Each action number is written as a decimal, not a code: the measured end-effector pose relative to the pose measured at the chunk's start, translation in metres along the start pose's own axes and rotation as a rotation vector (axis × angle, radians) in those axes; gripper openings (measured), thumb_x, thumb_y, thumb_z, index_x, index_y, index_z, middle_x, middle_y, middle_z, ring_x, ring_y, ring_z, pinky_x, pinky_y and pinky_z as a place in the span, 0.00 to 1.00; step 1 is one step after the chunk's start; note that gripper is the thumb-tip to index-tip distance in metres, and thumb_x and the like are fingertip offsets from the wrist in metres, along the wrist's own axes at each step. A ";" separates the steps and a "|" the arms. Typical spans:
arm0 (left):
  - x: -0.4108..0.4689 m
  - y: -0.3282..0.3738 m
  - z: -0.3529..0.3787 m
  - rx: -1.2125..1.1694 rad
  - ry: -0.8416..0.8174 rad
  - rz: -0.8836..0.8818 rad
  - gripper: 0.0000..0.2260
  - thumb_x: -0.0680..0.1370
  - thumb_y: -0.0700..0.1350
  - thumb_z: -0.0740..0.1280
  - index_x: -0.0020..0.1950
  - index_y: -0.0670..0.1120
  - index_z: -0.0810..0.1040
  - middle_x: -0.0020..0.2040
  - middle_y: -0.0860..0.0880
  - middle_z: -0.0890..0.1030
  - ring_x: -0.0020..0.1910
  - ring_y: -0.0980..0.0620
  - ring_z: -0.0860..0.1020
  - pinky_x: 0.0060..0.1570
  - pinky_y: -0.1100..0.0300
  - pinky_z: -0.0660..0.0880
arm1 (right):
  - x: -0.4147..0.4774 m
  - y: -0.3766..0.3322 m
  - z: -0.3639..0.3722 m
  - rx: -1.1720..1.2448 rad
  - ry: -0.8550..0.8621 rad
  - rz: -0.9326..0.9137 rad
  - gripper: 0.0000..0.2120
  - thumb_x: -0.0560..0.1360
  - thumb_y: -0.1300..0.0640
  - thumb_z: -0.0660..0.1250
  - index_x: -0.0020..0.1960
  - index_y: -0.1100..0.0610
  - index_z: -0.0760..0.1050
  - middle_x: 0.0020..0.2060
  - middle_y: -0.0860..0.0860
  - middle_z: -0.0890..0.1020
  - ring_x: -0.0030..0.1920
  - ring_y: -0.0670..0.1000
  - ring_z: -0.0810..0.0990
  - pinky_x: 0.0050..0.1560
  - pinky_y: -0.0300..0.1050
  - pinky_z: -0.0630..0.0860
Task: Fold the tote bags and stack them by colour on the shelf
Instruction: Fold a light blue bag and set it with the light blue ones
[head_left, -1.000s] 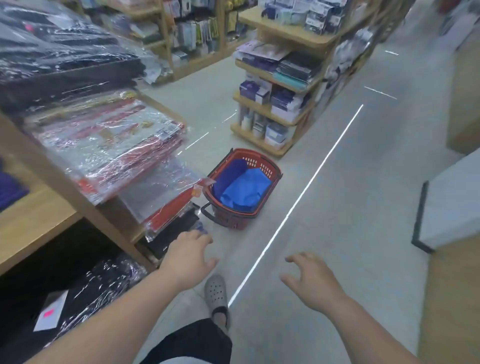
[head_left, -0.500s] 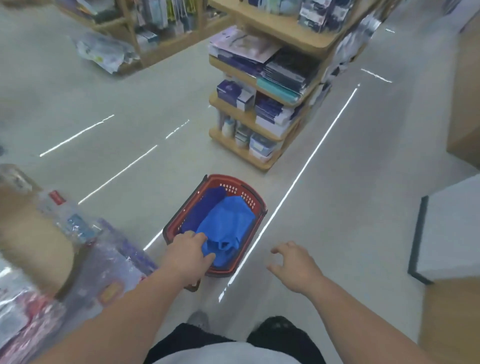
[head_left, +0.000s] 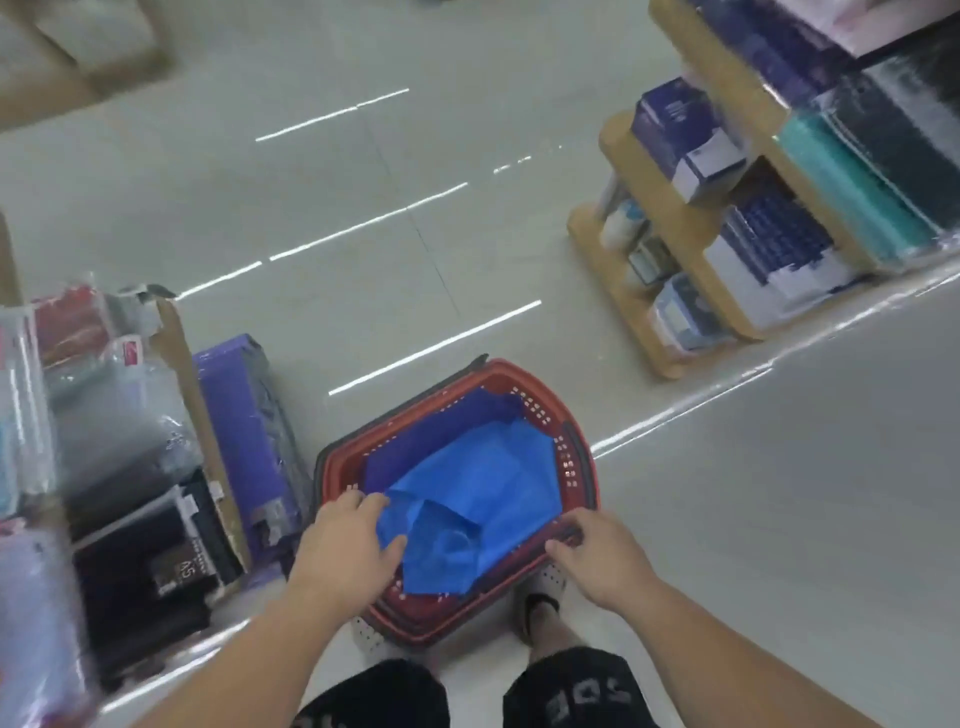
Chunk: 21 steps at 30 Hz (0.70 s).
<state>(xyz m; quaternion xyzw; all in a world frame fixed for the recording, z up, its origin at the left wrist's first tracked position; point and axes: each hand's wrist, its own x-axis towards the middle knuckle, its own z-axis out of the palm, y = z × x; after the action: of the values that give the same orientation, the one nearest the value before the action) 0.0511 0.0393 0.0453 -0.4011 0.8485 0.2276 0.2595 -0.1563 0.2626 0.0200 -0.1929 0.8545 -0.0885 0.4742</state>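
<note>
At the just-reached red basket (head_left: 519, 371), left hand (head_left: 345, 545) spreads on blue tote bag (head_left: 478, 499), right hand (head_left: 597, 558) curls at rim, grip unclear; pickup next.

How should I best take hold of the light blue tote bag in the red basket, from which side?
Pinch the near edge of the light blue tote bag, coming from above on the person's side. It lies loosely on a darker blue bag, its near corner at the red basket rim, so probably nothing pins it.
</note>
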 end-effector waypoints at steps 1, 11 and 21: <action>0.017 0.003 0.007 -0.004 -0.010 -0.019 0.25 0.78 0.59 0.66 0.72 0.51 0.72 0.64 0.50 0.74 0.64 0.46 0.73 0.63 0.51 0.73 | 0.023 0.003 -0.004 -0.020 -0.016 0.008 0.17 0.73 0.43 0.70 0.59 0.50 0.80 0.54 0.48 0.80 0.54 0.51 0.80 0.57 0.46 0.77; 0.185 -0.016 0.134 -0.006 -0.132 -0.069 0.29 0.80 0.58 0.64 0.78 0.50 0.63 0.74 0.48 0.66 0.70 0.42 0.68 0.68 0.49 0.68 | 0.230 0.053 0.071 0.112 -0.053 0.135 0.39 0.67 0.36 0.67 0.71 0.56 0.71 0.66 0.55 0.77 0.62 0.57 0.79 0.62 0.49 0.77; 0.247 -0.052 0.219 0.115 -0.080 -0.122 0.36 0.79 0.60 0.65 0.81 0.46 0.58 0.75 0.44 0.67 0.71 0.39 0.66 0.68 0.45 0.68 | 0.290 0.061 0.116 0.161 0.123 0.311 0.26 0.80 0.51 0.67 0.71 0.65 0.65 0.61 0.59 0.79 0.62 0.61 0.78 0.50 0.45 0.72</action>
<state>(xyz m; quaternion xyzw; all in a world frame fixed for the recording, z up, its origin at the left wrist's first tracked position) 0.0153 0.0005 -0.2845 -0.4269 0.8233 0.1780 0.3291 -0.2112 0.2013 -0.2878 -0.0142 0.8915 -0.0937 0.4429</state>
